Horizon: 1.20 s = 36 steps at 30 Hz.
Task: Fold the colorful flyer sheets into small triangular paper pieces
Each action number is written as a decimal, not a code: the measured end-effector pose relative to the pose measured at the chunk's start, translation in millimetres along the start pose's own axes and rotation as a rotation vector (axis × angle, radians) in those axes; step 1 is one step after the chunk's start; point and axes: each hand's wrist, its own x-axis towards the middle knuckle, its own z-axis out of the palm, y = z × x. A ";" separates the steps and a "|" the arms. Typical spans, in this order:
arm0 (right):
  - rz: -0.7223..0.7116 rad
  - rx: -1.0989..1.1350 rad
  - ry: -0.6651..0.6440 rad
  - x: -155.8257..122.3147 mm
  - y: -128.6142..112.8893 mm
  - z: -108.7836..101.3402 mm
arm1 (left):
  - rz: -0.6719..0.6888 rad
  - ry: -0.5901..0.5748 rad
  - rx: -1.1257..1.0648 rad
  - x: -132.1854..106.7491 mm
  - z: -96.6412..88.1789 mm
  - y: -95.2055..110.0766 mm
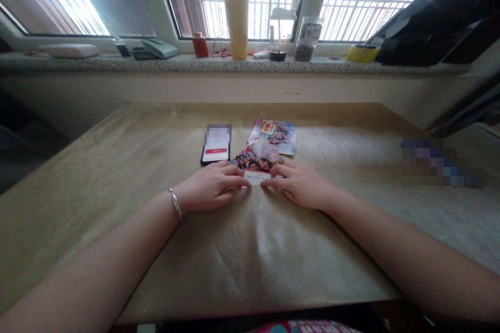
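A colourful printed leaflet [258,164] with a photo of people lies flat on the table, and its near edge is turned up into a white strip with small print. From the left, my left hand [213,186], with a silver bracelet [176,205] on the wrist, has its fingers closed on that strip. My right hand [302,186] pinches the strip's other side, its fingertips a short way from the left ones. Just beyond, partly under the leaflet, is another printed leaflet [288,138] in pink and blue. A lit phone [216,152] rests beside my left hand.
A tan cover [117,166] lies over the table. At the right is a blurred dark item [441,164]. On the windowsill [156,65] stand a tall cup of yellow drink [236,21], a red jar [200,46], a yellow tape roll [363,53] and a black bag [425,31].
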 end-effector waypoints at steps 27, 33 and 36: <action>0.037 0.110 -0.024 -11.9 17.7 -6.7 | -0.019 0.010 -0.122 -1.9 -2.4 -3.2; 0.106 0.107 -0.054 -15.4 18.6 -16.5 | -0.011 0.025 -0.180 -2.4 -3.6 -5.0; 0.137 0.097 -0.081 -16.6 19.5 -18.6 | -0.006 0.026 -0.200 -2.9 -3.8 -6.6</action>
